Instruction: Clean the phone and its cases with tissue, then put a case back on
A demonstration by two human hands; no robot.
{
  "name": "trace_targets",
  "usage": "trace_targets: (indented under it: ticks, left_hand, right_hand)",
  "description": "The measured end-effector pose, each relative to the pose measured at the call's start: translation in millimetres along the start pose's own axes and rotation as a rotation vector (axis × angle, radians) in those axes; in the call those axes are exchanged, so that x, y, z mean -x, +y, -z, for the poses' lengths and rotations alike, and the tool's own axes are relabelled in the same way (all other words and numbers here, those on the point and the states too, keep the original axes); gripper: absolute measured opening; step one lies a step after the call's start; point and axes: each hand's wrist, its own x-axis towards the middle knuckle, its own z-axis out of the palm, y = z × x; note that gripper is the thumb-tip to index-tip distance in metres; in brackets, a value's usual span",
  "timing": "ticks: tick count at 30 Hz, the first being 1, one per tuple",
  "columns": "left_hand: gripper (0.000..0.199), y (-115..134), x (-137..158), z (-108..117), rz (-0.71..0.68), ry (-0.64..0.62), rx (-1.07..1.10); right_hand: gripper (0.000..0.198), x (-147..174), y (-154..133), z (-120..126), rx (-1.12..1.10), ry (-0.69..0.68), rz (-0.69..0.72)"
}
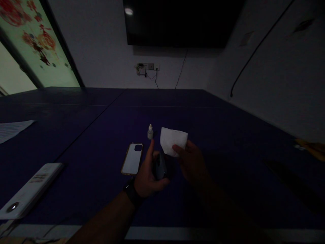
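My left hand (148,176), with a dark watch on its wrist, grips a dark smartphone (160,167) that is tilted on edge. Between the thumb and fingers of my right hand (191,161) is a white cloth or tissue (172,139), held up just right of the phone. A clear phone case (132,159) with a yellowish rim lies left of my left hand. Beyond the hands a small dropper bottle (150,132) stands upright. The dim light hides the finer details of the phone.
The blue table (157,117) reaches back to the wall. A long white device (33,189) lies at the left, and a printed sheet (14,130) is behind it. At the right are a dark flat object (286,176) and something yellow (311,147). A large screen (182,23) hangs above.
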Motion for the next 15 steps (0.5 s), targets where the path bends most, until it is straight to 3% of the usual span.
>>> trace_targets:
  ticks: [7, 11, 13, 15]
  left_hand:
    - [0.12, 0, 1, -1, 0.004, -0.009, 0.008]
    - [0.121, -2, 1, -1, -0.017, -0.037, 0.008]
    - [0.122, -3, 1, -1, -0.024, -0.046, 0.024]
    - [0.122, -5, 1, -1, -0.038, -0.044, 0.043]
  right_hand:
    - [0.036, 2, 8, 7, 0.179, -0.07, 0.155]
    - [0.039, 3, 12, 11, 0.24, -0.002, 0.243]
    - [0.038, 6, 11, 14, 0.393, 0.026, 0.387]
    - [0.033, 11, 7, 16, 0.62, -0.093, 0.627]
